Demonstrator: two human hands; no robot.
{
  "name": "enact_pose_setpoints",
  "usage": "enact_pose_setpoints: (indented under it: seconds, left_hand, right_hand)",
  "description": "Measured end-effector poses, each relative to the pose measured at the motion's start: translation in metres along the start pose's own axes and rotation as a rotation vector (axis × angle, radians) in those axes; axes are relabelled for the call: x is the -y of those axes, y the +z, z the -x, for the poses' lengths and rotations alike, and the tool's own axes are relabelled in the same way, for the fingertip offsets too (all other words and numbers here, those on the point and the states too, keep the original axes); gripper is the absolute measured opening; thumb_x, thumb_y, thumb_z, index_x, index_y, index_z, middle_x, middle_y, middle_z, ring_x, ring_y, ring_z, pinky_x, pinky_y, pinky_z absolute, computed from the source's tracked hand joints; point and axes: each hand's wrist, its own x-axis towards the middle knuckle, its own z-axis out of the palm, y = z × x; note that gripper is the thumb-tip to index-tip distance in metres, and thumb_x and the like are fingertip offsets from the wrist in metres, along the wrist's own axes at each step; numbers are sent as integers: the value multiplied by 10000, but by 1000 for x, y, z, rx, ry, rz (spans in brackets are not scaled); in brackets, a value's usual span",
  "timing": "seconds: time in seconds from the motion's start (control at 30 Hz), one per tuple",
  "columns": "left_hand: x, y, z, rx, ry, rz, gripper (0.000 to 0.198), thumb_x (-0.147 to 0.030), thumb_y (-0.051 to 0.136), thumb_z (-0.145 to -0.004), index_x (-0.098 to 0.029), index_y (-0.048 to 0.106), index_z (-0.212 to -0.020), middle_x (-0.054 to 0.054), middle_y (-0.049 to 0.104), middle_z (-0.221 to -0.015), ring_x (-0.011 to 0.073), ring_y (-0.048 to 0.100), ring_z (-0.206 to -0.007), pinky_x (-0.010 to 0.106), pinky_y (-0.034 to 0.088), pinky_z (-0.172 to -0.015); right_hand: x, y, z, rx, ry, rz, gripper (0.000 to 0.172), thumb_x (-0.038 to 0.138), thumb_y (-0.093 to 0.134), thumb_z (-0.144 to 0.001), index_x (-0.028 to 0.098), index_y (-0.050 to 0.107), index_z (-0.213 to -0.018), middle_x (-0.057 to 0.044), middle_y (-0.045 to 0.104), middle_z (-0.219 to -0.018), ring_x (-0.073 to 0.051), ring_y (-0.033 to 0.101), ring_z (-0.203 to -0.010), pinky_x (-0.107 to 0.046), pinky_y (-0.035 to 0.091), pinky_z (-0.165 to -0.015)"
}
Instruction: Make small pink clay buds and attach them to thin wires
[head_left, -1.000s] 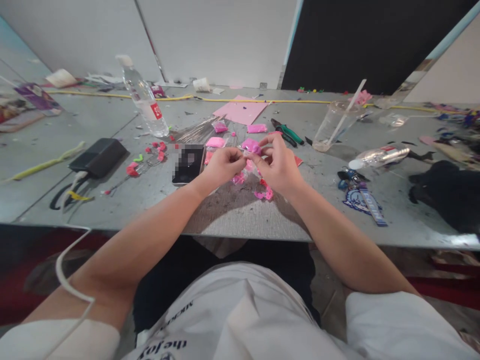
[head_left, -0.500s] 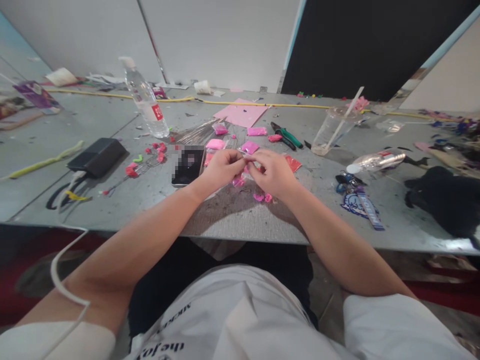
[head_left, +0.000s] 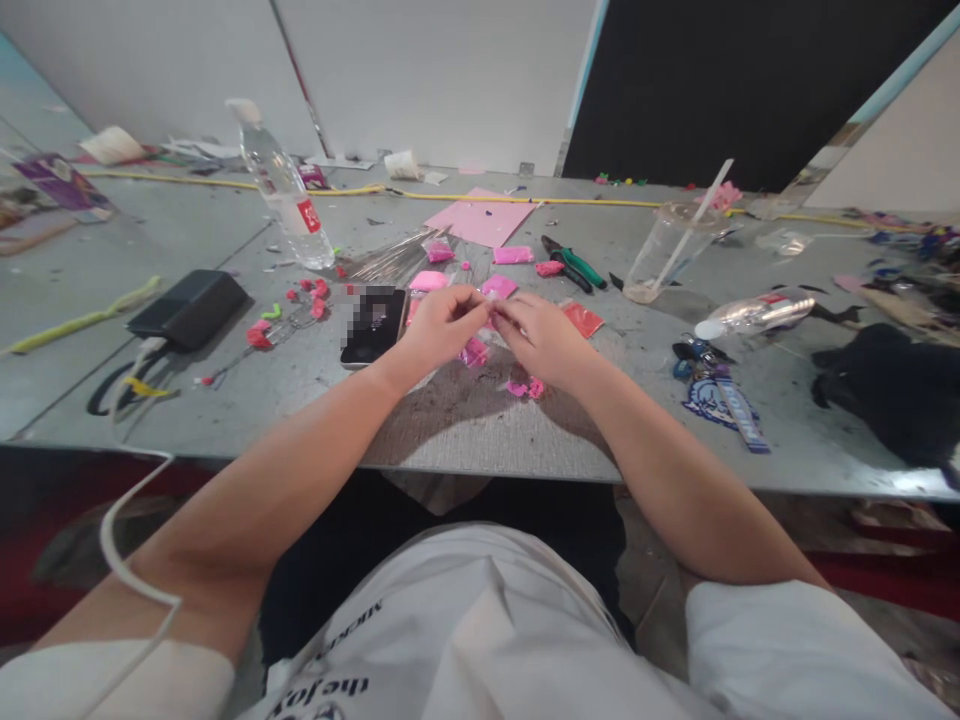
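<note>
My left hand [head_left: 442, 325] and my right hand [head_left: 541, 340] meet fingertip to fingertip above the grey table [head_left: 465, 430]. Both are curled in a pinch on a small clear packet with pink material, which is mostly hidden between the fingers. A pink piece [head_left: 474, 352] shows just under my left hand. Small pink bits [head_left: 525, 387] lie on the table below my right hand. Pink packets [head_left: 498, 286] lie just beyond the fingers. A phone [head_left: 373, 325] rests to the left of my left hand.
A water bottle [head_left: 285, 195] stands at back left, a black power bank [head_left: 187, 308] with a white cable at left. Green-handled pliers [head_left: 574, 266], pink paper [head_left: 487, 222], a plastic cup [head_left: 664, 255] with a straw, a lying bottle [head_left: 754, 315], keys [head_left: 712, 385] and a black cloth [head_left: 892, 390] are around.
My right hand has come down from a raised, spread pose and closed toward my left hand. The pink packet it held up is no longer lifted; both hands now pinch together low.
</note>
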Motion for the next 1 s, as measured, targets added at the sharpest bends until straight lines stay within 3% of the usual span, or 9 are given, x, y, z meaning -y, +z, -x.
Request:
enact_pose_setpoints:
  seconds: [0.17,0.27,0.33,0.47,0.63,0.7,0.77,0.9,1.0]
  left_hand:
    - [9,-4,-4,-140,20,12,127,-252,754,-910,-198,652,-961,17,654,-950,130,583,-849,256,467,-765]
    - [14,-5,-6,-28,-99,245,289,-353,801,-908,-215,679,-1132,39,714,-1019,141,665,-874,261,531,-761]
    - [13,-4,-6,68,-169,362,298,-418,801,-916,-203,702,-1096,38,729,-932,135,676,-790,242,536,-668]
    - [8,-1,-5,38,-219,407,270,-417,816,-914,-194,705,-1018,41,740,-913,120,699,-780,200,539,-615]
    - [5,-1,-3,31,-179,373,231,-357,813,-918,-179,722,-1034,33,742,-911,102,692,-770,190,547,-638]
    - [4,-3,-2,30,-160,344,233,-344,830,-902,-167,741,-1027,30,739,-891,85,657,-723,187,532,-627]
    - [3,-5,-1,27,-171,333,261,-355,850,-886,-167,752,-1037,29,737,-866,88,651,-714,194,536,-635]
    - [5,-8,-2,17,-205,329,316,-368,870,-862,-190,749,-1093,36,751,-852,122,699,-758,221,566,-662]
    - [8,-9,-5,13,-180,338,317,-317,874,-847,-197,747,-1111,35,759,-891,122,702,-761,238,582,-685]
  right_hand:
    - [-3,-5,-3,-25,62,-205,262,357,474,-1092,220,645,-949,-58,650,-862,-215,606,-807,-367,506,-776]
    - [-7,-4,-4,-12,195,-467,247,432,531,-1067,236,659,-991,-40,656,-872,-182,602,-724,-319,521,-619]
    - [-10,-2,-4,-80,251,-566,270,501,636,-1008,238,683,-1053,-46,675,-902,-189,630,-756,-305,531,-570]
    - [-13,-3,-5,-260,307,-559,395,605,778,-889,222,709,-954,-45,706,-855,-185,635,-736,-319,542,-578]
    - [-9,-4,-4,-245,160,-388,378,584,783,-891,219,718,-817,-58,755,-898,-230,695,-893,-424,568,-870]
    - [-7,-4,-3,-244,123,-334,363,551,783,-899,219,698,-780,-69,756,-930,-248,702,-953,-433,555,-902]
    - [-6,-4,-2,-231,128,-331,349,527,775,-912,219,684,-775,-76,754,-958,-247,702,-943,-412,562,-840]
    - [-8,-6,-2,-146,263,-451,345,545,769,-924,220,670,-867,-55,733,-876,-179,643,-661,-345,528,-579]
    - [-11,-7,-2,-62,304,-562,351,543,771,-933,223,631,-892,-27,706,-771,-151,616,-590,-319,522,-545]
